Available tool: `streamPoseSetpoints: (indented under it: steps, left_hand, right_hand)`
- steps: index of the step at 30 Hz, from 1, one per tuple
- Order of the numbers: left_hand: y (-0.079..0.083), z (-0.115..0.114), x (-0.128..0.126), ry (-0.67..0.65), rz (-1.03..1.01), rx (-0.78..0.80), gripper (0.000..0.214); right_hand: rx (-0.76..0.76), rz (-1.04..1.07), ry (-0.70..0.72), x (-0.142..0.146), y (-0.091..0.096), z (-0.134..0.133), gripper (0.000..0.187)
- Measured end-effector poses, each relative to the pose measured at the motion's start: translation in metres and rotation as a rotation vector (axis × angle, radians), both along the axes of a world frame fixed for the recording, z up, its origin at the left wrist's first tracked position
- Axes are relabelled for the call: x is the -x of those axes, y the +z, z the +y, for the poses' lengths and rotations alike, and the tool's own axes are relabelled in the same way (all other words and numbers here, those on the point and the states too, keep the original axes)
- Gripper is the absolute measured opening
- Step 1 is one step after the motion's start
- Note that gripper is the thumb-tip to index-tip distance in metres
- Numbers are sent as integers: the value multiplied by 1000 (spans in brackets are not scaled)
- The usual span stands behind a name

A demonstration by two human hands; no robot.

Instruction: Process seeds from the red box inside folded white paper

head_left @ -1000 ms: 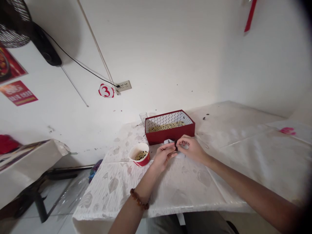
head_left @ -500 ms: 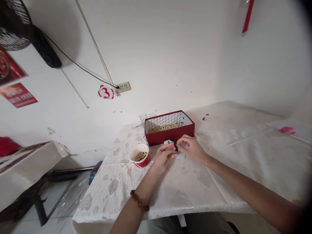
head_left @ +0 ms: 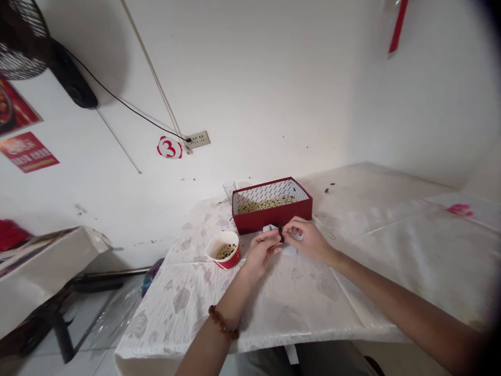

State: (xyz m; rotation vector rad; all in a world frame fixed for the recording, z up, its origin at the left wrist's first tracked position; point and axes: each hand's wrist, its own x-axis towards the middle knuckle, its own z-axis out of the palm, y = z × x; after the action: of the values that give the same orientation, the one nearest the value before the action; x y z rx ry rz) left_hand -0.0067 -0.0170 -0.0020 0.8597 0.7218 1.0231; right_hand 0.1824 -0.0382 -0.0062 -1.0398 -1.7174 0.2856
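Observation:
My left hand (head_left: 261,253) and my right hand (head_left: 307,238) meet over the white-covered table (head_left: 352,261), fingertips pinched together on a small dark object (head_left: 281,233) between them. A piece of white paper (head_left: 288,248) lies on the table under the hands. Just behind them stands a red box (head_left: 273,213) with a patterned lining and a layer of small pale seeds. A red paper cup (head_left: 224,249) holding dark and pale seeds sits left of my left hand. A brown bead bracelet (head_left: 223,324) is on my left wrist.
A small clear glass (head_left: 229,189) stands behind the red box by the wall. A wall socket (head_left: 198,139) and a round "3" sign (head_left: 169,148) are above it. Another table (head_left: 43,261) stands at the left, a fan (head_left: 27,42) at top left. A pink scrap (head_left: 461,209) lies far right.
Almost nothing has changed; both hands keep pinching the small dark object in the same spot, with only slight finger movement.

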Motion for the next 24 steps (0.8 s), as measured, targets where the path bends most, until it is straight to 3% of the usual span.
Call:
streamPoseSetpoints:
  steps: [4,11,24]
  left_hand:
    - [0,1,0,24,10,-3,37]
    - [0,0,-1,5,30,-31,40]
    - [6,-2,-1,35,-38,45,30]
  right_hand:
    - [3,-40,37,1,2,-3,9]
    - [-16,-10,-61,1,-1,-1,7]
    - [-51,-37,67,1,5,-6,10]
